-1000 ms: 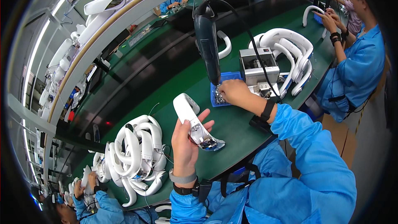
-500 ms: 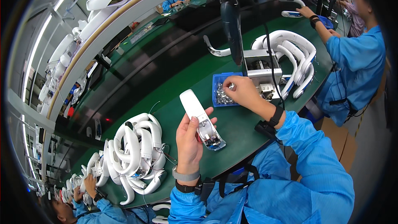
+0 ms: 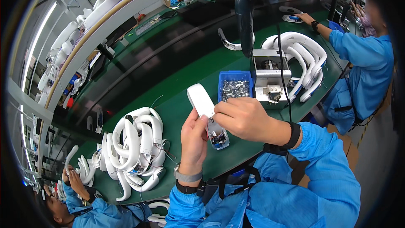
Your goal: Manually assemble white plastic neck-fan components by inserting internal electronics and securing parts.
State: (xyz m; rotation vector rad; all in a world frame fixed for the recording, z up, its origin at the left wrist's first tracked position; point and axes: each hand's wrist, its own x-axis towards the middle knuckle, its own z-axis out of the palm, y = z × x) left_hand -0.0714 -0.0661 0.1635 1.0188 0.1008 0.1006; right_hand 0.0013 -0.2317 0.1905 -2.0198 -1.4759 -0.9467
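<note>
My left hand [image 3: 193, 140] grips a white curved plastic part [image 3: 201, 100] with an exposed circuit end [image 3: 218, 136], holding it above the green bench [image 3: 177, 109]. My right hand [image 3: 241, 119] rests its fingertips on the middle of that same part, pressing something small against it that I cannot make out. Just beyond my hands sits a blue tray of small metal pieces [image 3: 234, 88]. A black electric screwdriver [image 3: 244, 14] hangs above the bench behind the tray.
A pile of white curved parts [image 3: 135, 147] lies at my left. A metal fixture box [image 3: 270, 78] and more white parts [image 3: 303, 59] stand at my right. A co-worker in blue [image 3: 363, 67] works at the right, another at lower left [image 3: 80, 202].
My right hand has left the blue tray and come back to the white part in my left hand. The part now sits higher and closer to me.
</note>
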